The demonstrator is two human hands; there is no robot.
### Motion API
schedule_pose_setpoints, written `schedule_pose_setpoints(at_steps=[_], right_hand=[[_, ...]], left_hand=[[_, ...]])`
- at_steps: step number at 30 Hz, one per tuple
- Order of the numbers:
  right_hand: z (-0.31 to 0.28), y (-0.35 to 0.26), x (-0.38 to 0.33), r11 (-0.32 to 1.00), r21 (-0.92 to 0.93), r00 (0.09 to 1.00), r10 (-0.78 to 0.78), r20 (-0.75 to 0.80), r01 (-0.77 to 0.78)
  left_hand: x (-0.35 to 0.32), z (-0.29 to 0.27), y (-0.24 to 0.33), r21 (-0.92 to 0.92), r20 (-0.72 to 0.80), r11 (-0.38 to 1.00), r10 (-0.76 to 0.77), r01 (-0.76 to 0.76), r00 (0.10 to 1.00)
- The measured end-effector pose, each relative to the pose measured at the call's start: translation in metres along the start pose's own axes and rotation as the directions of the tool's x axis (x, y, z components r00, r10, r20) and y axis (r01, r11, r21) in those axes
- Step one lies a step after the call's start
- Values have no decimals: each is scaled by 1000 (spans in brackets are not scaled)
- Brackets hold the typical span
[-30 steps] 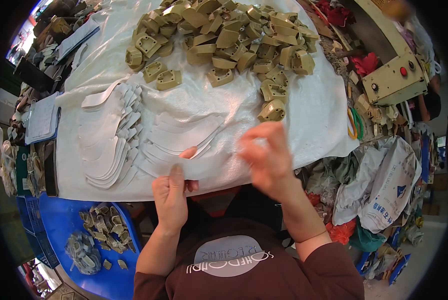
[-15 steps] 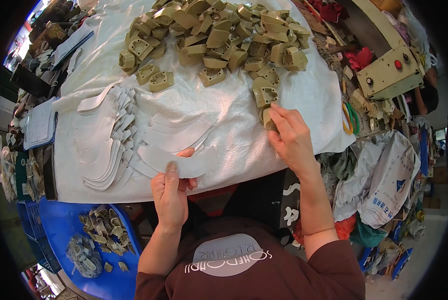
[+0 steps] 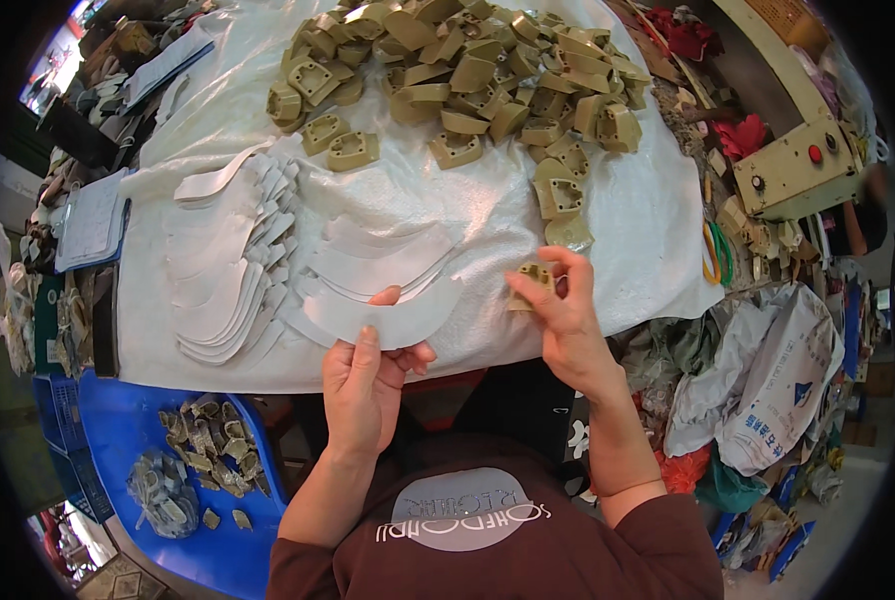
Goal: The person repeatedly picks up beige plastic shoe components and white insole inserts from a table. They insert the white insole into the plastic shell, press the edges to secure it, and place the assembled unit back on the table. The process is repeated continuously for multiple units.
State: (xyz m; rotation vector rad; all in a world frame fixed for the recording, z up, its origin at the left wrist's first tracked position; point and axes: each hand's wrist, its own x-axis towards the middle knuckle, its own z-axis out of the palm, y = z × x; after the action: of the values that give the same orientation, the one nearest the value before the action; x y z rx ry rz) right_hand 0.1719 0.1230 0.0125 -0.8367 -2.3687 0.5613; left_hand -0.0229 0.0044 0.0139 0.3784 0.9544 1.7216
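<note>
Between thumb and fingers, my left hand (image 3: 366, 385) grips a curved white strip (image 3: 408, 318) by its middle, above the front edge of the covered table. My right hand (image 3: 573, 325) pinches a small olive-green moulded part (image 3: 530, 288), holed on its upper face, to the right of the strip. Just beyond that hand, a few like parts (image 3: 560, 198) trail down from a large heap of olive-green parts (image 3: 468, 75) at the far side. More curved white strips (image 3: 378, 255) lie fanned behind my left hand, and overlapping stacks of strips (image 3: 223, 300) lie farther left.
White woven sheeting (image 3: 648, 220) covers the table. A blue tray (image 3: 218, 550) at lower left holds brownish pieces and a clear plastic bag. At right are a cream control box (image 3: 803, 170) with a red button and a white sack (image 3: 768, 400). A clipboard (image 3: 93, 225) lies at left.
My right hand has picked up an olive-green part from the near end of the trail and drawn it toward me. My left hand still holds the strip. The whole view has shifted slightly.
</note>
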Motion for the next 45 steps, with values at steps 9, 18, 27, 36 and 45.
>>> schedule_pose_setpoints(at_steps=[9,18,27,36,45], right_hand=[[21,-60,24,804,479,922,-210,-325,352],[51,-63,21,800,406,855,-237,-462,441],[47,-58,24,829,302,847,-328,-419,471],[50,-55,26,905,25,828,-376,-417,424],[21,-69,24,942,-146,941,-320,-108,303]], left_hand=[[-8,5,-9,-2,-87,996,93,-93,992],[-21,5,-2,-14,7,997,82,-82,997],[-22,16,3,104,5,990,100,-100,995],[-17,4,1,439,108,843,294,-311,950],[-14,2,16,747,235,477,463,-463,855]])
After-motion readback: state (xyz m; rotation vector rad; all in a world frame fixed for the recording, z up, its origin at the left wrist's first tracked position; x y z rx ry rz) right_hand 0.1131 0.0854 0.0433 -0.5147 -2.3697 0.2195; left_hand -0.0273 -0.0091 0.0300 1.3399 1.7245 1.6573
